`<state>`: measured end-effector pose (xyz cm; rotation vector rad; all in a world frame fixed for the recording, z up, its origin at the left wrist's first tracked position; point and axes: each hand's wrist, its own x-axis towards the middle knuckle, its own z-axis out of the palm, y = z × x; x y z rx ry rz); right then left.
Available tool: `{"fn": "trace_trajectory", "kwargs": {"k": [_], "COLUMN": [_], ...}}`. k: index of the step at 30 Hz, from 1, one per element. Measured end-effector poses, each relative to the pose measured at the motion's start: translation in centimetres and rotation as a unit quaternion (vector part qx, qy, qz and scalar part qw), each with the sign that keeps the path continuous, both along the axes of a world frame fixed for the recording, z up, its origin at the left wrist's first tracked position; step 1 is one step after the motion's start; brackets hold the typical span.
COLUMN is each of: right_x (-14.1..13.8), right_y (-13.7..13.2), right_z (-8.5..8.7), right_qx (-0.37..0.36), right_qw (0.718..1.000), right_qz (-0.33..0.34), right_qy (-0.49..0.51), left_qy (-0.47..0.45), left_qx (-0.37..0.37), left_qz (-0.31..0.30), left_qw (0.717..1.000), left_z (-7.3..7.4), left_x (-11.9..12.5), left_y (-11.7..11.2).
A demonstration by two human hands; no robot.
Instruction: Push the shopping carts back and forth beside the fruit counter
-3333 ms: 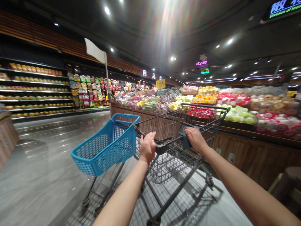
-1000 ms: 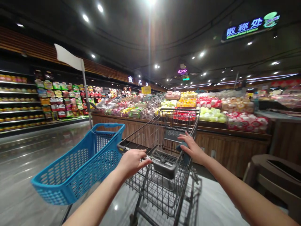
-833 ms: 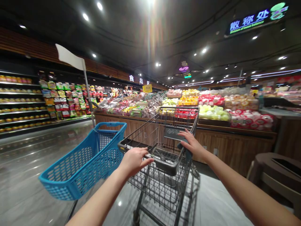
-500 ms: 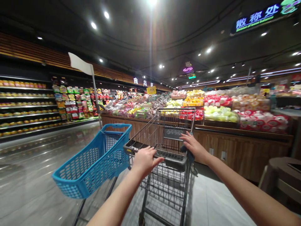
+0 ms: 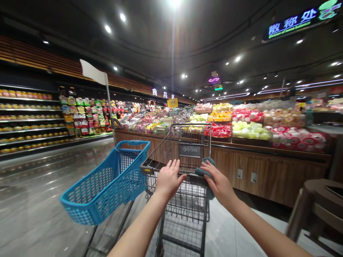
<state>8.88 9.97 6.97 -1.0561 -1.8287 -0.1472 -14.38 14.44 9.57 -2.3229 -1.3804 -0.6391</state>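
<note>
A dark metal shopping cart (image 5: 189, 151) stands in front of me. My left hand (image 5: 168, 178) rests over its handle bar, fingers stretched forward and thumb spread to the side. At the right end of the handle, a blue-grey cloth (image 5: 203, 172) is pressed against the bar and hangs down its side. My right hand (image 5: 217, 180) lies on this cloth, thumb and fingers bent over it. Part of the handle is hidden beneath both hands.
A blue plastic basket cart (image 5: 107, 185) with a white flag (image 5: 93, 72) is close on the left. Beyond the cart runs a wood-panelled display counter (image 5: 257, 167) heaped with packaged goods. A brown stool (image 5: 316, 200) stands at right. Stocked shelves (image 5: 29, 121) line the left wall.
My right hand has come down and inward along the handle with the cloth, which now shows more. The shopping cart's far part has swung left. My left hand has shifted slightly right.
</note>
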Motion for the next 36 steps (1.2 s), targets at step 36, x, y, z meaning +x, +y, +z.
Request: {"fn": "trace_trajectory", "kwargs": {"k": [36], "right_x": [-5.6], "right_y": [2.2], "right_z": [-1.3], "right_qx": [0.132], "right_qw": [0.959], "right_qz": [-0.174], "right_qy": [-0.180], "left_qy": [0.008], "left_qx": [0.013], "left_qz": [-0.037], "left_qw": [0.999], "left_z": [0.7], "left_x": [-5.5], "left_y": [2.8]}}
